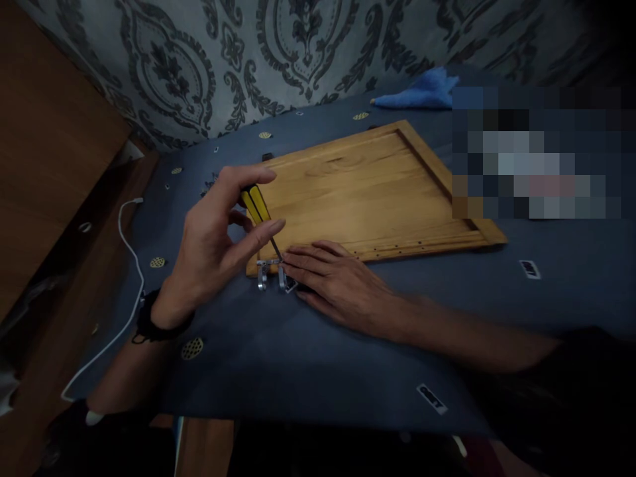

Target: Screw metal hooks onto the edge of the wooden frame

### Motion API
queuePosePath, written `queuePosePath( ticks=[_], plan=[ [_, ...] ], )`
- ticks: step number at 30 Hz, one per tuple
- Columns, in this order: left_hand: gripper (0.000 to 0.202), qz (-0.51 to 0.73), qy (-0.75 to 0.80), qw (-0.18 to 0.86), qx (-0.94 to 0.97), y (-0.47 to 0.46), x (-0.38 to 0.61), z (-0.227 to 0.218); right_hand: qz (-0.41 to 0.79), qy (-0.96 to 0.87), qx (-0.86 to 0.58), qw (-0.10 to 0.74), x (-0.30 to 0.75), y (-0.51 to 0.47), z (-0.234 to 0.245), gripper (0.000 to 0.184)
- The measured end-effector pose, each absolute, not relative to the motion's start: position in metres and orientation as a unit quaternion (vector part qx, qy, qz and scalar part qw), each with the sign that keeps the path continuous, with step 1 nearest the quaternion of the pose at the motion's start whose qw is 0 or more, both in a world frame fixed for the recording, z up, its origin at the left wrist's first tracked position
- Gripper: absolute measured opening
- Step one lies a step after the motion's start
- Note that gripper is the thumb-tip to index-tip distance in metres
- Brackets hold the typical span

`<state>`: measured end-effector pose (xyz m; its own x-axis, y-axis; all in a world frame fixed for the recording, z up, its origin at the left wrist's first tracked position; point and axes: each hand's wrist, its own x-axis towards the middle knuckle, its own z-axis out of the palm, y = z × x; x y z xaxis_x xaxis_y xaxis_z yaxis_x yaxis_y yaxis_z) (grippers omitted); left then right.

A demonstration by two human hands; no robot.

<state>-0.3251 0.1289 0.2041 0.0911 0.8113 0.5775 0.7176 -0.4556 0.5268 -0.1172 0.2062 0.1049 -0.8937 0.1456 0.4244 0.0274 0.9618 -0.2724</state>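
My left hand [218, 232] grips a screwdriver [256, 203] by its yellow and black handle, between thumb and fingers. The thin shaft slants down to metal hinges [271, 270] at the near left corner of a wooden cabinet door [348, 192]. Flat on the door's near edge lies my right hand [340, 281], fingers stretched out beside the hinge and the screwdriver's tip. Whether its fingertips touch the hinge I cannot tell. A row of small dark holes runs along the near edge to the right of that hand.
Small metal parts [209, 185] lie behind my left hand. A white cable [134, 248] runs down the left side of the blue bedsheet [322, 377]. At the back lies a blue cloth [420, 91] by the patterned wall [298, 53]. A blurred patch hides the right side.
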Motion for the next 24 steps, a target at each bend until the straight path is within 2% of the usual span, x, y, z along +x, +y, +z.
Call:
queuePosePath(
  ticks=[5, 9, 13, 15, 20, 24],
  plan=[
    [0.044, 0.447, 0.52, -0.004, 0.727, 0.132, -0.321, 0.204, 0.141, -0.966, -0.057, 0.208, -0.116, 0.205, 0.109, 0.041],
    [0.055, 0.453, 0.524, -0.073, 0.717, 0.129, -0.32, 0.204, 0.138, -0.976, -0.049, 0.162, -0.114, 0.204, 0.118, 0.043],
    [0.056, 0.456, 0.576, -0.044, 0.677, 0.126, -0.325, 0.193, 0.121, -0.982, -0.054, 0.136, -0.114, 0.205, 0.122, 0.045],
    [0.059, 0.463, 0.569, -0.075, 0.675, 0.125, -0.326, 0.19, 0.117, -0.982, -0.052, 0.139, -0.113, 0.206, 0.122, 0.045],
    [0.054, 0.445, 0.587, -0.123, 0.665, 0.123, -0.322, 0.192, 0.122, -0.981, -0.051, 0.139, -0.111, 0.205, 0.124, 0.044],
    [0.057, 0.44, 0.606, -0.103, 0.655, 0.12, -0.323, 0.188, 0.118, -0.983, -0.057, 0.132, -0.11, 0.204, 0.128, 0.046]
  ],
)
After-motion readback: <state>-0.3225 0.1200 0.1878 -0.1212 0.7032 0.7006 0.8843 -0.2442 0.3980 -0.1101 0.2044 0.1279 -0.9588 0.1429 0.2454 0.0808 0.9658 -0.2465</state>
